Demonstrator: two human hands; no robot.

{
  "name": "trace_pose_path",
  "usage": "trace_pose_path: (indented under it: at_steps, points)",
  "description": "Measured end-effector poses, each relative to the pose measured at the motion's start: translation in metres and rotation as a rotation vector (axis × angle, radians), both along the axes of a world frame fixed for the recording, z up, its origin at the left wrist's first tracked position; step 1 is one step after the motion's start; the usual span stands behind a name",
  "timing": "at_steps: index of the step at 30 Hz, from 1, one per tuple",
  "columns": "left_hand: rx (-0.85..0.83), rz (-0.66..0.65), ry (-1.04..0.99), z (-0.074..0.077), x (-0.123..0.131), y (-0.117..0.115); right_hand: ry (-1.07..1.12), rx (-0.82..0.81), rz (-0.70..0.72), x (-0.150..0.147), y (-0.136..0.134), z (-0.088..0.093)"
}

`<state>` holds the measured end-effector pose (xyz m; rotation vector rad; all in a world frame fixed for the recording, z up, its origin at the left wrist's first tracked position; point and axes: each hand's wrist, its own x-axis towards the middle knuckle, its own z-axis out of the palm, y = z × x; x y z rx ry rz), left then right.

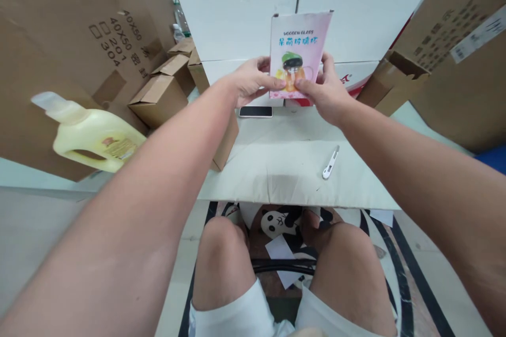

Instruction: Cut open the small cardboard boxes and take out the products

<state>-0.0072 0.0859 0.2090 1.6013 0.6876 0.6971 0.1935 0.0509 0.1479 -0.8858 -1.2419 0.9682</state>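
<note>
A pink cardboard box [300, 47], printed with a glass cup and "WOODEN GLASS", is held upright above the far part of the table. My left hand [253, 80] grips its lower left side, the thumb across the front. From the right, my right hand [326, 89] grips the lower right side, its thumb also on the front. The fingers behind the box are partly hidden. Below the box, a dark-screened phone [256, 111] lies on the table [276, 158]. A white utility knife [331, 162] rests nearer me on the right.
Large white boxes [245, 5] stand behind. On the left are small brown cartons [160, 97], a yellow detergent bottle [98, 134] and a large carton [51, 42]. An opened small carton [391, 81] and another large carton [462, 79] stand at the right.
</note>
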Motion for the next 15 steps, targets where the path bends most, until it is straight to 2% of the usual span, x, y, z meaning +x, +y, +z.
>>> trace_pose_path:
  at_steps: [2, 4, 6, 9, 12, 15]
  points:
    - [-0.005, 0.05, 0.014, -0.023, 0.013, -0.006, 0.069, -0.033, -0.047, 0.009, -0.012, -0.018]
    - [-0.009, 0.118, 0.046, -0.054, 0.027, -0.011, 0.13, -0.127, -0.133, 0.029, -0.029, -0.041]
    - [-0.032, 0.181, 0.091, -0.088, 0.036, -0.017, 0.157, -0.259, -0.267, 0.062, -0.052, -0.068]
    - [-0.113, 0.223, 0.179, -0.136, 0.037, -0.032, 0.137, -0.474, -0.554, 0.131, -0.09, -0.102]
    - [-0.147, 0.183, 0.222, -0.173, 0.03, -0.052, 0.071, -0.689, -0.851, 0.203, -0.119, -0.12]
    - [-0.142, 0.126, 0.232, -0.196, 0.028, -0.068, 0.035, -0.774, -0.962, 0.255, -0.131, -0.124]
